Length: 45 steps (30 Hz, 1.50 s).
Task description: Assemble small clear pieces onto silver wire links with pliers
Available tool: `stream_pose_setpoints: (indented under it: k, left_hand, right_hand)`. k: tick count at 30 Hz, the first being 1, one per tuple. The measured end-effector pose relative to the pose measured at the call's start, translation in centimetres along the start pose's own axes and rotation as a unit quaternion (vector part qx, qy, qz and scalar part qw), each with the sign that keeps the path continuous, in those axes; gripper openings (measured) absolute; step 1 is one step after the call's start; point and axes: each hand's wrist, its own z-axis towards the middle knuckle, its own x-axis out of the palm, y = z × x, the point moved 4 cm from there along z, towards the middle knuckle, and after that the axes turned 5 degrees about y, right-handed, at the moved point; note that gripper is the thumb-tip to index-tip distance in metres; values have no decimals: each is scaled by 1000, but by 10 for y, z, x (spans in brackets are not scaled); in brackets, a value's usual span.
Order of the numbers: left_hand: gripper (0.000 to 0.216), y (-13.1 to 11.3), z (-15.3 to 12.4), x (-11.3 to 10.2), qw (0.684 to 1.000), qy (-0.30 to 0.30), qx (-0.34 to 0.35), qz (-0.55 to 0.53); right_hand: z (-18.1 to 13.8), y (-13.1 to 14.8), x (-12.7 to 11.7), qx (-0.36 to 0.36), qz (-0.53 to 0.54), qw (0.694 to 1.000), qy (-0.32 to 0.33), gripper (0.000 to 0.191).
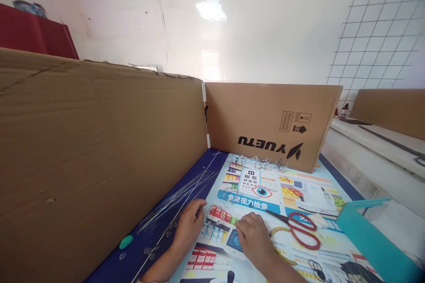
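Low in the head view, my left hand [190, 221] is closed, thumb and fingertips pinched together. Faint clear loops of thin wire or line [212, 219] lie or hang by its fingertips; I cannot tell whether they are held. My right hand [254, 236] is closed too, fingers curled inward over the printed mat, and anything in it is hidden. Just right of it lie red-handled scissors [303, 230] with dark blades and a tool with yellow curved handles [282, 257], partly covered by the right hand. Long thin clear strands [182, 192] rest beyond my left hand.
Cardboard panels stand at the left [99, 141] and back [265, 110]. Clear tangled pieces [259, 162] lie along the back panel. Small clear discs [151, 252] and a green oval piece [126, 242] are at left. A teal box [375, 239] stands right, near black loops [317, 269].
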Motion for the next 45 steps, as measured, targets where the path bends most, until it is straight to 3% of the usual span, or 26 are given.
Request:
stream_pose_setpoints:
  k: [14, 23, 29, 39, 45]
  left_hand:
    - [21, -14, -4, -8, 999, -16, -8, -28]
    - [28, -20, -10, -26, 987, -121, -51, -91]
    - [30, -27, -9, -37, 979, -156, -69, -109]
    - [26, -25, -12, -29, 984, -127, -79, -92]
    - [27, -23, -12, -28, 985, -134, -82, -67]
  right_hand:
    - [-1, -2, 2, 1, 9, 1000, -3, 18]
    - [-2, 6, 1, -18, -27, 999, -18, 17]
    - [-2, 11, 3, -54, -39, 998, -16, 17]
    - [-4, 22, 2, -104, -25, 994, 10, 22]
    - [8, 23, -23, -122, 49, 990, 46, 24]
